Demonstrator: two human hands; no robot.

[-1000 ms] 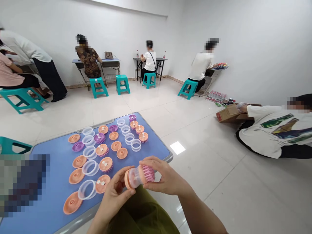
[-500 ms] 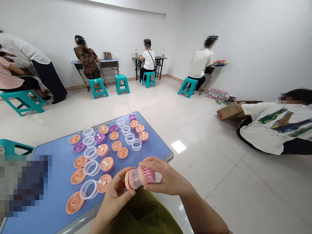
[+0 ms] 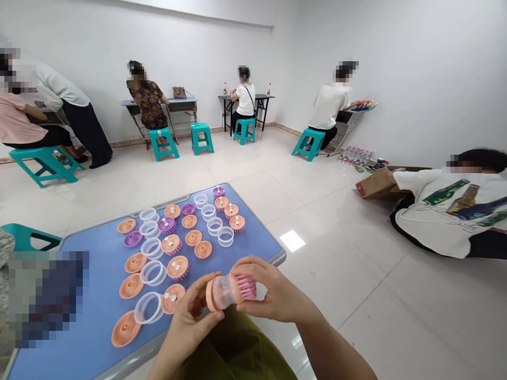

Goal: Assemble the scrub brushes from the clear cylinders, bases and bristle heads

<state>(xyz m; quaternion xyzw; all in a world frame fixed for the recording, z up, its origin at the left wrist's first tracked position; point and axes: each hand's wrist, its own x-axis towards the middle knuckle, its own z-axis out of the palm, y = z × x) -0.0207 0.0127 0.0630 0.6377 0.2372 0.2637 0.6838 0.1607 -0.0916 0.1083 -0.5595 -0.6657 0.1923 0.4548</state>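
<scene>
Between my two hands is a scrubbing brush (image 3: 225, 292) with a clear body, an orange cap at one end and pink bristles at the other. My left hand (image 3: 198, 306) is closed round the orange cap end. At the bristle end, my right hand (image 3: 273, 290) grips the orange rim with thumb and fingers. To the left, on the blue table (image 3: 95, 269), lie rows of parts: orange caps (image 3: 126, 328), clear rings (image 3: 148, 308) and bristled brush heads (image 3: 173, 298). A few parts are purple, such as a cap (image 3: 133, 239).
Several people sit or bend at desks along the walls on teal stools (image 3: 203, 138). A person in a white shirt (image 3: 447, 211) crouches at the right beside a cardboard box (image 3: 374, 183). Bottles (image 3: 356, 155) stand on the floor near the wall. The table edge (image 3: 279, 257) lies just past my hands.
The view has shifted slightly, so the table and my hands appear a little further right. Both hands keep their hold on the brush, with little visible change in its pose.
</scene>
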